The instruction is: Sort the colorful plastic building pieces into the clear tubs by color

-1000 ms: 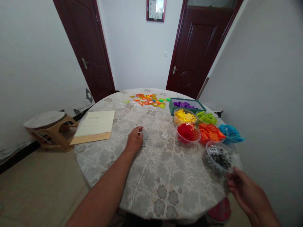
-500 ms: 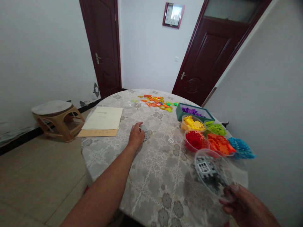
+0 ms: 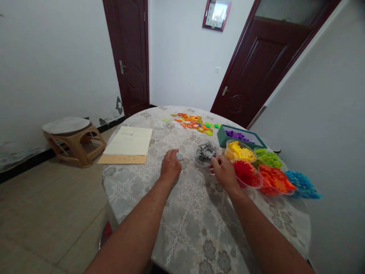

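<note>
A clear round tub of grey and black plastic pieces (image 3: 206,151) is at mid-table, left of the yellow tub. My right hand (image 3: 224,171) grips its near right rim, fingers closed. A small white piece (image 3: 211,172) shows just under those fingers. To the left, my left hand (image 3: 171,165) rests on the patterned tablecloth (image 3: 188,213) with its fingers curled together. A small light grey piece (image 3: 179,156) shows at its fingertips; how it is held is partly hidden.
Tubs of yellow (image 3: 239,151), red (image 3: 245,173), orange (image 3: 275,179), lime (image 3: 268,158) and blue pieces (image 3: 302,184) stand at the right by a green box (image 3: 222,137). Mixed pieces (image 3: 194,122) lie at the back, a pad (image 3: 128,141) at left.
My right hand has carried the grey tub from the near right corner to mid-table beside the yellow tub. My left hand has stayed near the same spot, its fingers now more closed.
</note>
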Demonstrator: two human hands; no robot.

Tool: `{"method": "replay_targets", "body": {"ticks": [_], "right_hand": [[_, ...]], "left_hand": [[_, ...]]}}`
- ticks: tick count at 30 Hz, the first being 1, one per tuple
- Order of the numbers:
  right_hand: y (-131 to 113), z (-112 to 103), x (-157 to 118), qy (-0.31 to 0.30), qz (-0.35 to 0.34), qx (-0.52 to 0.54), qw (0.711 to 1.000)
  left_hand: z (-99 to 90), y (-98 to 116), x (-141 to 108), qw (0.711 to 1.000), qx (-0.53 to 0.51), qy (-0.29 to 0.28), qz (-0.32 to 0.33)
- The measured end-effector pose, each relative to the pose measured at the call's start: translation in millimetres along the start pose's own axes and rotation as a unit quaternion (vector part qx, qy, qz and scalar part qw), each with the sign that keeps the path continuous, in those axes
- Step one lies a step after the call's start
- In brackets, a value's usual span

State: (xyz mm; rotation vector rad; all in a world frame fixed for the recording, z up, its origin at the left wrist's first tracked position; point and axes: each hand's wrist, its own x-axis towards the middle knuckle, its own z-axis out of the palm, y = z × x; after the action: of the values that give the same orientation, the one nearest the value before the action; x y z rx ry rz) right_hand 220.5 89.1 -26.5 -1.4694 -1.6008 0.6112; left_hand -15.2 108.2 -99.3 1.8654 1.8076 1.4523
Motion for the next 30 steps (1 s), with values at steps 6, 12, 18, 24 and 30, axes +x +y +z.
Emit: {"method": "replay_targets", "body": {"ticks": [6,12,18,24,30], "right_hand": [[17.3,31.3,4.7,0.047,-0.203,-0.345,0.915],[17.7,44.2,1.2,0.033,-0.228,-0.389,0.892],[14.0,36.7,5.9,0.076,-0.251,-0.367,0.893],[15.3,21.4,-2.5,0.141,-0.285,-0.330,0.889],[5.3,7.2,-8.4,0.168,-0.328,-0.241,0.898]], "left_hand": [[4.7,1.1,-4.3,0.999,0.046,-0.009,0.008],[1.6,8.8,-6.9,0.994,0.105,-0.038,0.006],[0.3,10.7,-4.7,0.994,0.102,-0.027,-0.010],[-1.7,14.1,-1.5,0.997,0.081,-0.008,-0.002],[-9.4,26.8,-7.1,0.991,0.114,-0.062,0.031]]}}
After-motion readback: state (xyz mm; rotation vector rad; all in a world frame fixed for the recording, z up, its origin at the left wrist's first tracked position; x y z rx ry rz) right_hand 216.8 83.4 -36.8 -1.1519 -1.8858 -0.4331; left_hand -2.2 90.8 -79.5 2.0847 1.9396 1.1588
